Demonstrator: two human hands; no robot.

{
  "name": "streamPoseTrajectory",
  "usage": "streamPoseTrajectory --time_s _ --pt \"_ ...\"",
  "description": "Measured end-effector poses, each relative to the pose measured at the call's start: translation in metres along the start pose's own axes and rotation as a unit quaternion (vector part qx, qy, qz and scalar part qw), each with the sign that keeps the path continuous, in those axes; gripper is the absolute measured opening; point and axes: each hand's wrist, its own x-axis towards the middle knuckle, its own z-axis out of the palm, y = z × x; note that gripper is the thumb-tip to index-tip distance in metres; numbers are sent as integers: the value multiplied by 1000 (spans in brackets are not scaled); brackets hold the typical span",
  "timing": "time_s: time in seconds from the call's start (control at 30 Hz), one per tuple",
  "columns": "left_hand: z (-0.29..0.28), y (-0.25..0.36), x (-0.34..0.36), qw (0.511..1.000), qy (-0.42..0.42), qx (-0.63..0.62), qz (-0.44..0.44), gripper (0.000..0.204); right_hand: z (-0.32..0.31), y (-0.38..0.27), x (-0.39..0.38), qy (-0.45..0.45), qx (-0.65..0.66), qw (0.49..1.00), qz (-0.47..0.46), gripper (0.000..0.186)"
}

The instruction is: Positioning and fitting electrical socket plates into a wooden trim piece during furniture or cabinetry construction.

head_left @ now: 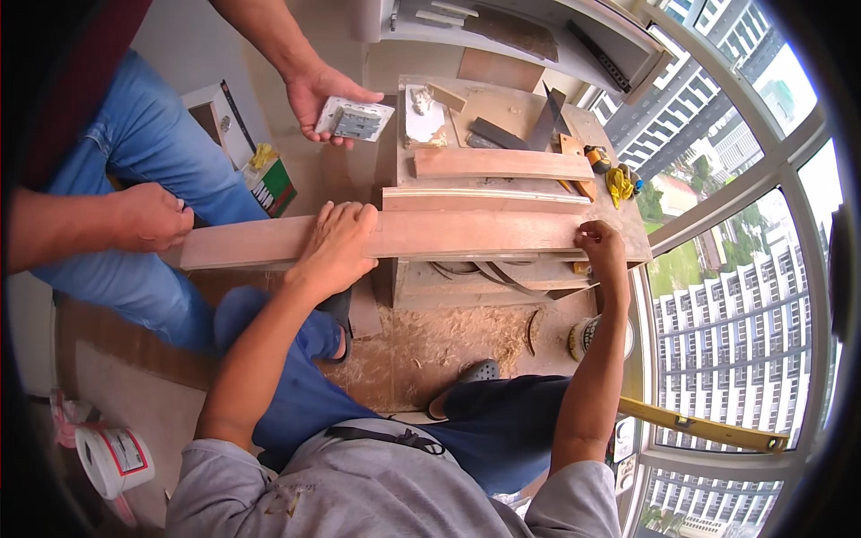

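Observation:
A long, pale reddish wooden board [466,233] lies across the work box, its left end sticking out past the edge. My left hand [336,244] is wrapped over the board left of its middle, fingers on the far edge. At the right end, my right hand [601,247] grips the board with curled fingers. Just beyond lie a wooden strip with a layered edge [484,200] and a shorter wooden board [502,164]. A co-worker's closed hand [154,218] is at the board's left end. Their other hand [314,94] holds a white wall switch or socket plate [354,119].
The dusty wooden work box [413,291] carries dark offcuts [498,134], a yellow-black tape measure [597,159] and a yellow cloth-like bundle [619,184]. Shavings [448,336] cover the floor. A yellow spirit level [708,430] leans by the windows; a white tub [112,459] stands lower left.

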Motion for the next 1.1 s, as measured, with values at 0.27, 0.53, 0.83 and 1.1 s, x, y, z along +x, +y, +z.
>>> streamPoseTrajectory --time_s 0.27,0.53,0.83,1.1 --pt "18 -10 13 1000 -1 27 0 64 5 -13 -1 54 -145 981 -115 21" --pt "-14 -32 6 977 192 -95 -1 45 1 -6 6 31 -158 981 -108 18" --pt "-48 -72 27 900 394 -67 -174 63 6 -19 0 36 -184 976 -107 19" --pt "-49 -64 39 917 342 -132 -158 67 5 -24 0 24 -190 974 -117 17"
